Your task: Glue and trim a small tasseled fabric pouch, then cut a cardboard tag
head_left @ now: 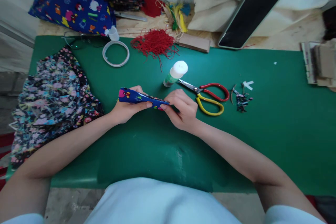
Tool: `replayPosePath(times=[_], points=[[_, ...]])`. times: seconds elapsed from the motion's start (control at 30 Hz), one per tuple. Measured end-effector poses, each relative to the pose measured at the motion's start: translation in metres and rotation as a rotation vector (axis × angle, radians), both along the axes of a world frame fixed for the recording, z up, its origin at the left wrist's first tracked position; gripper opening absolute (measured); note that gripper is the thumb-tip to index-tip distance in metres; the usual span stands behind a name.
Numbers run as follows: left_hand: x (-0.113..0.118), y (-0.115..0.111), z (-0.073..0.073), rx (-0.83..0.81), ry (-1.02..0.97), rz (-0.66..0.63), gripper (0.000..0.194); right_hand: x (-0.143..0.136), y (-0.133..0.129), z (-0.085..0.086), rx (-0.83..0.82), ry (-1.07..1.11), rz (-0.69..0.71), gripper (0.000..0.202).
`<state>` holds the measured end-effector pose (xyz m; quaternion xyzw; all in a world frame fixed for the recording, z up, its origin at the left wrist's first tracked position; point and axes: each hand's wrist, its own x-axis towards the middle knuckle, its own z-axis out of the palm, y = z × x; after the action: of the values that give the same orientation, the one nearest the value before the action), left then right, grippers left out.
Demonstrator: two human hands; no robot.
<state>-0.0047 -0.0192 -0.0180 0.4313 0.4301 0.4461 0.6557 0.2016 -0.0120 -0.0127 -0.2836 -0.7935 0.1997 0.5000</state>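
Between both hands is a folded strip of blue printed fabric [133, 97], held above the green table mat. My left hand [128, 109] grips its left and middle part, thumb lying along the near face. At the strip's right end, my right hand [183, 110] pinches it between thumb and curled fingers. A dark patterned layer shows along the strip's far edge. Just beyond my right hand stands a glue stick [175, 73] with a white cap. Scissors [207, 94] with one red and one yellow handle lie to the right of that hand, blades toward the glue stick.
Floral fabric [56, 91] covers the mat's left side. Behind are a tape roll [116, 54], glasses [81, 40], red cords [154, 43] and a blue printed fabric bundle [70, 5]. Fabric scraps [242, 101] lie right of the scissors. A dark upright panel [254, 10] and cardboard pieces [324, 61] stand farther right.
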Motion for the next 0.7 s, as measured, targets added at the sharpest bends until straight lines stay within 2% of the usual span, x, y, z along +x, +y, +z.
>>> replayPosePath(times=[0.27,0.43,0.57,0.7], points=[[0.0014,-0.0005,-0.0015,-0.019,0.071,0.078,0.045,-0.0025,-0.0032,-0.0026,-0.036,-0.078,-0.074,0.012],[0.0004,-0.0004,-0.0009,0.038,0.115,0.027,0.046,-0.002,-0.0013,-0.002,-0.047,-0.032,-0.009,0.006],[0.0007,-0.001,0.0005,0.055,0.153,0.008,0.044,-0.0003,-0.0016,-0.0022,-0.003,-0.03,-0.012,0.013],[0.0009,-0.0009,0.0003,0.051,0.147,-0.037,0.043,0.0016,-0.003,-0.003,-0.031,-0.026,0.005,0.017]])
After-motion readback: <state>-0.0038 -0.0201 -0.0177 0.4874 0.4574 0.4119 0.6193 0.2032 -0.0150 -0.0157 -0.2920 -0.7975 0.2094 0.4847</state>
